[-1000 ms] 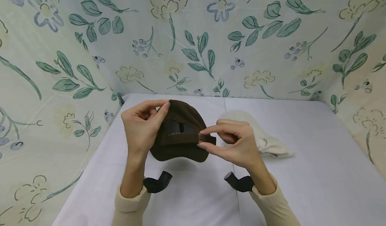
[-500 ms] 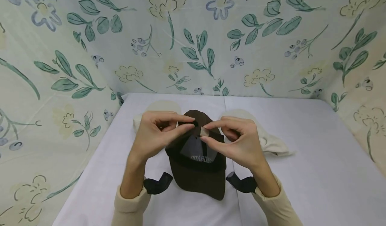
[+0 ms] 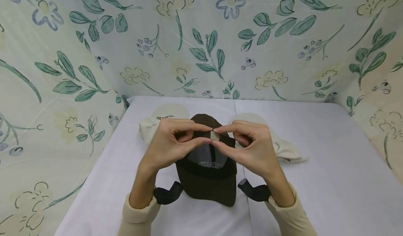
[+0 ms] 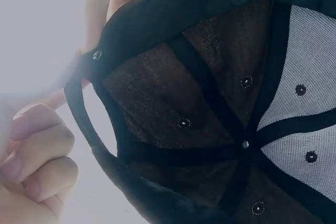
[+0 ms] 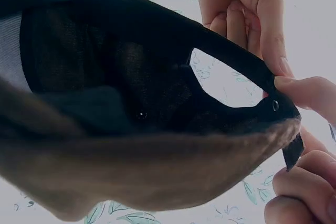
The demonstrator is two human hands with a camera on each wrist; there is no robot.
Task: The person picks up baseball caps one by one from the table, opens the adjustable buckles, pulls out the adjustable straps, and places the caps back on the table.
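Note:
A dark brown baseball cap hangs between both hands, brim toward me, its inside facing me with reversed lettering visible. My left hand pinches the back strap between thumb and forefinger. From the other side, my right hand pinches the strap beside a pale metal-looking buckle. The fingertips of both hands nearly meet there. In the left wrist view, the cap's lining shows dark seam tape and pale mesh panels. A loose strap end sticks out below the fingers in the right wrist view.
Behind the left hand lies a cream cap with dark lettering, partly hidden. Another cream cloth item lies behind the right hand. Both rest on a white-covered table, with floral fabric hanging around it. Black curved pieces sit at both wrists.
The cap has swung lower, its brim toward me. My left hand left the cap's edge, moved right to the strap and now meets the right hand at the buckle. The left cream cap came into view.

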